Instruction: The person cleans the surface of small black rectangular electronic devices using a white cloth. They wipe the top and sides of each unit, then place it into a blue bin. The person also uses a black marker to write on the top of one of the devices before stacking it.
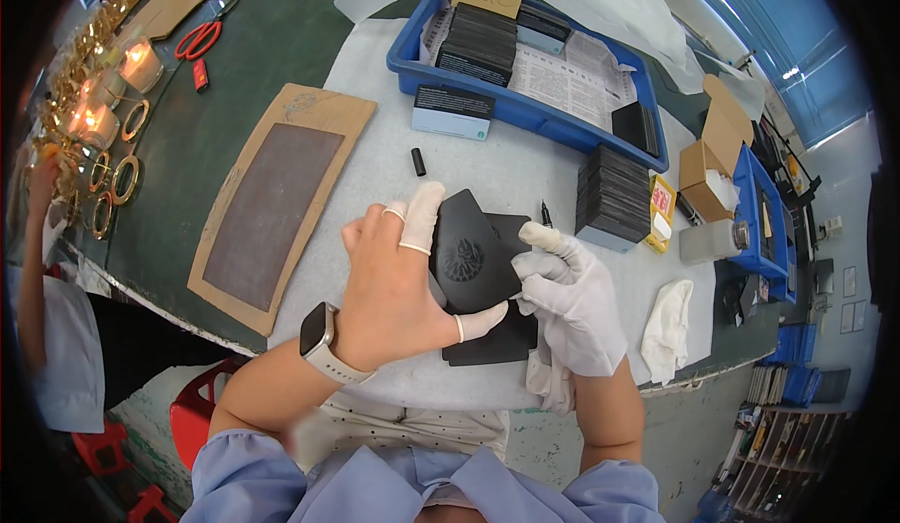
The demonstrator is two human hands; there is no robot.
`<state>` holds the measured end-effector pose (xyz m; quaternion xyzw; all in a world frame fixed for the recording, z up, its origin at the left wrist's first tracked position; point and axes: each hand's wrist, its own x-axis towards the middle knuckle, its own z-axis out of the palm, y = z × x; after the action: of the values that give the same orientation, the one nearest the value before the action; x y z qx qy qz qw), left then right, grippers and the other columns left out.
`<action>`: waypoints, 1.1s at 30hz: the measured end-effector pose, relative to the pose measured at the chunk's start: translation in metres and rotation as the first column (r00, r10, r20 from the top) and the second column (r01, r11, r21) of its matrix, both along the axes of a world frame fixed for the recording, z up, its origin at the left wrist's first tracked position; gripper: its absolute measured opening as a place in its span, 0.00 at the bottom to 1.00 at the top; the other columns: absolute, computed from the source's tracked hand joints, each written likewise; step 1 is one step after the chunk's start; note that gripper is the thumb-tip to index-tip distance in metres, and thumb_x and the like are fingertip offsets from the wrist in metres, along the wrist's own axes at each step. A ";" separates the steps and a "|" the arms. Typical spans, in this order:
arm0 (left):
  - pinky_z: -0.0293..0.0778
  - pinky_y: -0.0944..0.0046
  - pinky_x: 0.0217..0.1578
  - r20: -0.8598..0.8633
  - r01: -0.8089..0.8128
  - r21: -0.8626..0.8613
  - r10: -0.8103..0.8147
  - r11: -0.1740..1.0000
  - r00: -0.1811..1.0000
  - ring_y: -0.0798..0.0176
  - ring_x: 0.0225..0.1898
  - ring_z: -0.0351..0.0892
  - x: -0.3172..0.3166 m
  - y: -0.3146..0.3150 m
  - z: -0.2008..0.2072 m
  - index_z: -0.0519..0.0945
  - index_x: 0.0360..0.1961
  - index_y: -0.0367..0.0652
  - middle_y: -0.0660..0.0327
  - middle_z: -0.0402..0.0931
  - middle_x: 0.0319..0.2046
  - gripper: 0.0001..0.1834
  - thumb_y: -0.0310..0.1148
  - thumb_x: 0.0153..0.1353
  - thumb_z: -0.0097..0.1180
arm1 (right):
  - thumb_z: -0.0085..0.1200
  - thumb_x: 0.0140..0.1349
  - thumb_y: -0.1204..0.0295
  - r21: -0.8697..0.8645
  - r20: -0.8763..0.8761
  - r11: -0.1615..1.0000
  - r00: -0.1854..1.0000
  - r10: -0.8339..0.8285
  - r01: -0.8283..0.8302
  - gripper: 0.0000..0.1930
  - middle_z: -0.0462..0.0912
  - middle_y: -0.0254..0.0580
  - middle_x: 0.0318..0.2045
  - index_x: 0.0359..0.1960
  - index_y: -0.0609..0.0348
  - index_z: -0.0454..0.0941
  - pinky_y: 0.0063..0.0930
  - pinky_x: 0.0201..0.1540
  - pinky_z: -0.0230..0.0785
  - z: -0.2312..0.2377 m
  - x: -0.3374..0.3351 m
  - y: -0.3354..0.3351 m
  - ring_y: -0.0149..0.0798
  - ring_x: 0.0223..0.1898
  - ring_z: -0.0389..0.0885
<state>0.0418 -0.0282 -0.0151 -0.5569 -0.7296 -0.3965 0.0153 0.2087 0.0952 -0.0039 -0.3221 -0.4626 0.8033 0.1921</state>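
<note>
A flat black card (483,256) with a round emblem pressed into its face is held tilted above the white cloth. My left hand (389,284), with pale finger cots on several fingers, grips it between the thumb at its lower edge and the fingers at its upper left. In a white glove, my right hand (577,307) pinches the card's right edge. Beneath it, more black flat pieces (497,347) lie on the cloth, partly covered by the card and my hands. A crumpled white glove or cloth (550,381) lies under my right wrist.
A blue tray (534,111) at the back holds stacks of black cards. Right of my hands are another card stack (614,190), a pen (546,212), a bottle (712,242) and a white cloth (667,331). A brown board (272,214) lies left; a co-worker's arm (36,242) shows far left.
</note>
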 end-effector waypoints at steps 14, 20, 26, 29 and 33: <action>0.53 0.55 0.43 -0.005 0.135 0.037 -0.135 0.990 0.991 0.54 0.38 0.64 0.010 0.004 -0.008 0.65 0.59 0.32 0.56 0.67 0.38 0.55 0.56 0.33 0.73 | 0.50 0.57 0.88 -0.165 -0.081 0.986 0.996 -0.039 0.025 0.29 0.78 0.52 0.53 0.63 0.67 0.63 0.15 0.38 0.70 0.006 -0.007 -0.004 0.25 0.37 0.77; 0.53 0.55 0.43 -0.041 0.145 0.032 -0.144 0.989 0.989 0.54 0.38 0.64 0.015 0.004 -0.009 0.66 0.59 0.31 0.56 0.67 0.38 0.56 0.57 0.33 0.74 | 0.50 0.57 0.88 -0.156 -0.094 0.987 0.993 -0.065 0.050 0.28 0.77 0.53 0.54 0.62 0.67 0.63 0.17 0.44 0.72 0.004 -0.009 -0.006 0.28 0.42 0.78; 0.54 0.56 0.48 -0.010 0.121 -0.015 -0.121 0.992 0.993 0.56 0.40 0.67 0.011 0.003 -0.010 0.64 0.61 0.34 0.55 0.70 0.44 0.58 0.57 0.31 0.75 | 0.45 0.57 0.89 -0.176 -0.151 0.984 0.988 -0.010 -0.017 0.29 0.72 0.53 0.60 0.63 0.66 0.62 0.23 0.56 0.70 0.003 -0.006 -0.007 0.35 0.56 0.75; 0.55 0.56 0.48 -0.020 0.126 -0.010 -0.126 0.992 0.992 0.56 0.40 0.68 0.008 0.004 -0.011 0.64 0.61 0.34 0.55 0.71 0.44 0.58 0.56 0.31 0.75 | 0.44 0.56 0.89 -0.200 -0.212 0.978 0.977 0.012 -0.056 0.30 0.68 0.53 0.63 0.64 0.65 0.61 0.27 0.62 0.65 0.000 -0.005 -0.006 0.38 0.62 0.69; 0.55 0.56 0.48 -0.011 0.127 -0.007 -0.127 0.992 0.992 0.56 0.41 0.68 0.006 0.004 -0.010 0.64 0.61 0.34 0.55 0.71 0.44 0.58 0.56 0.32 0.75 | 0.44 0.54 0.89 -0.201 -0.293 0.971 0.954 0.066 -0.129 0.33 0.65 0.53 0.65 0.66 0.65 0.59 0.31 0.66 0.60 0.001 -0.002 -0.004 0.41 0.67 0.64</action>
<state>0.0474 -0.0244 -0.0255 -0.6047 -0.6937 -0.3912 -0.0075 0.2066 0.0909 -0.0026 -0.1993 -0.3548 0.8955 0.1801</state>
